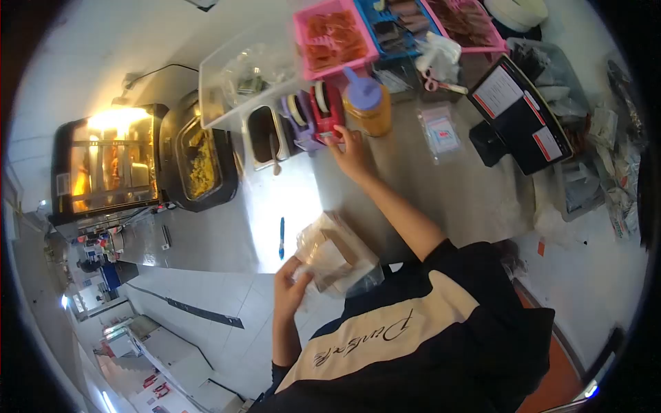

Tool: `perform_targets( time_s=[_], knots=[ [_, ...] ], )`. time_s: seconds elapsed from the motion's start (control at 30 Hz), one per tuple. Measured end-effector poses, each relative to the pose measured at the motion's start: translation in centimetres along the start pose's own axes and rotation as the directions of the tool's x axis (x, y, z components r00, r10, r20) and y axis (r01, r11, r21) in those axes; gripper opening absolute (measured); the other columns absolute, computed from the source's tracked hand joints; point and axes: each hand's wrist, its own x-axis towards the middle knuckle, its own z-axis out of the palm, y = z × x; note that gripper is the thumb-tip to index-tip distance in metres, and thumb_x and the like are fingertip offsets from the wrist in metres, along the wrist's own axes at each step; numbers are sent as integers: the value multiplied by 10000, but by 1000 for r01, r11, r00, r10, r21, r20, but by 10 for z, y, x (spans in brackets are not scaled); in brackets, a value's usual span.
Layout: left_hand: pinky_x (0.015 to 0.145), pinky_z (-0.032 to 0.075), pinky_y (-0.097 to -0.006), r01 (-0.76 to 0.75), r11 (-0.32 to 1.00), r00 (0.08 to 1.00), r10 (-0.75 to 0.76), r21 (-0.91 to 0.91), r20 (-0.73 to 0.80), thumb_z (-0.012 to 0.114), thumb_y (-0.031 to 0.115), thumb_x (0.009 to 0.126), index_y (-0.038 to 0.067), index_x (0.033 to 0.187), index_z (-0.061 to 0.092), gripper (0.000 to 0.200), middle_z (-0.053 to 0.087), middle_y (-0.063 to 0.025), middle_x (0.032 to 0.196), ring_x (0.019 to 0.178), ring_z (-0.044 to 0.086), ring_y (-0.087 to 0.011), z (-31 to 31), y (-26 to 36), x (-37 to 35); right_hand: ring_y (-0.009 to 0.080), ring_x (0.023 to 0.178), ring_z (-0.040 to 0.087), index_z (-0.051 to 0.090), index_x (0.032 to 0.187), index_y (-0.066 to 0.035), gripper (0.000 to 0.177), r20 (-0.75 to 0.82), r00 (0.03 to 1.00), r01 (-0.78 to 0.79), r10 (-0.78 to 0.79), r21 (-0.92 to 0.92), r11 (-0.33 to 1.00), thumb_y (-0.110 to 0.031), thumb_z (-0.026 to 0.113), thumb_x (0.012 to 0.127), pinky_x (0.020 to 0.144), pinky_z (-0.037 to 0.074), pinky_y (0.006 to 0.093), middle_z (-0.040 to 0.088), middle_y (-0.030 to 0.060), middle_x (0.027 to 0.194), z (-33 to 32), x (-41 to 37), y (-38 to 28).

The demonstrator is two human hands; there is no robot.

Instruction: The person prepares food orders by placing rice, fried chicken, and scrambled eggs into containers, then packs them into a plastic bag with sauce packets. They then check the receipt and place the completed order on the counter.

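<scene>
Your right hand (pixel 352 153) has a loose, spread grip holding nothing, its fingertips touching the red tape dispenser (pixel 326 107) just ahead on the worktop (pixel 413 186). Your left hand (pixel 290 286) clasps the wrapped package (pixel 337 256) nearer your body, well apart.

A single head camera looks steeply down, close over the counter (pixel 441 199).

The crinkly clear plastic bag (pixel 318 260) is glossy over a matt brown cardboard box (pixel 346 246). The red plastic tape dispenser (pixel 328 109) looks smooth and shiny. The grey metal counter (pixel 447 189) has a dull brushed finish with glare.
</scene>
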Motion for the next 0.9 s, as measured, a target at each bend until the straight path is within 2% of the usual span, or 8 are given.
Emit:
perform_targets(
  time_s=[0.07, 0.17, 0.27, 0.47, 0.57, 0.67, 0.77, 0.9],
  knots=[
    [787, 425, -286, -108, 994, 994, 108, 12, 25, 589, 28, 713, -52, 902, 614, 207, 603, -84, 910, 864, 549, -162, -9, -16, -1, 218, 783, 592, 617, 1056, -48, 360, 35, 991, -125, 131, -138, 983, -352, 617, 862, 674, 470, 338, 579, 111, 909, 18, 20, -10],
    [753, 426, -283, -228, 971, 974, 226, 67, 29, 605, 52, 701, -44, 867, 611, 192, 586, -101, 865, 831, 548, -181, -25, -36, 11, 258, 802, 607, 648, 978, -44, 332, 64, 965, -262, 254, 273, 926, -351, 623, 853, 701, 477, 364, 606, 139, 809, 52, 33, 39],
    [725, 431, -291, -278, 959, 960, 275, 49, 54, 617, 83, 689, -45, 830, 601, 191, 569, -107, 839, 822, 553, -205, -44, -42, 27, 194, 749, 636, 659, 956, -50, 315, -183, 980, -25, 82, 293, 956, -348, 621, 862, 651, 495, 308, 632, 101, 750, 46, -1, 20],
    [717, 462, -337, -355, 927, 926, 332, 119, 177, 621, 137, 712, -37, 882, 608, 244, 586, -148, 907, 837, 593, -269, -63, -60, 72, 153, 737, 633, 654, 969, -56, 271, 428, 684, -722, 590, 509, 468, -308, 596, 888, 653, 479, 250, 649, 75, 778, 40, -9, 33],
    [769, 469, -350, -295, 955, 932, 281, 29, 230, 619, 152, 722, -34, 934, 621, 282, 598, -170, 972, 894, 594, -305, -63, -48, 80, 148, 663, 624, 633, 978, -39, 310, 156, 888, -448, 432, 86, 890, -333, 584, 893, 570, 476, 270, 642, 67, 767, 43, -16, 19],
    [833, 452, -364, -391, 910, 893, 339, 138, 297, 632, 175, 717, -33, 980, 626, 335, 598, -192, 1012, 968, 579, -321, -63, -66, 97, 157, 628, 621, 586, 1055, -46, 284, -355, 849, 243, -390, -393, 887, -271, 605, 883, 536, 481, 279, 656, 82, 800, 29, 18, -3],
    [844, 442, -370, -402, 897, 876, 318, 184, 363, 632, 190, 715, -36, 975, 628, 345, 593, -202, 1018, 963, 573, -335, -65, -62, 102, 168, 665, 635, 486, 1181, -54, 344, -31, 946, -302, 321, 267, 915, -136, 611, 871, 574, 513, 288, 658, 103, 824, 27, 29, -14],
    [848, 437, -370, -360, 927, 883, 302, 106, 358, 627, 177, 723, -40, 962, 628, 323, 590, -203, 1018, 971, 560, -327, -64, -70, 105, 155, 737, 653, 407, 1155, -44, 380, -91, 977, -97, 192, 613, 784, -30, 620, 841, 654, 534, 278, 655, 119, 826, 36, 13, -8]
  ],
)
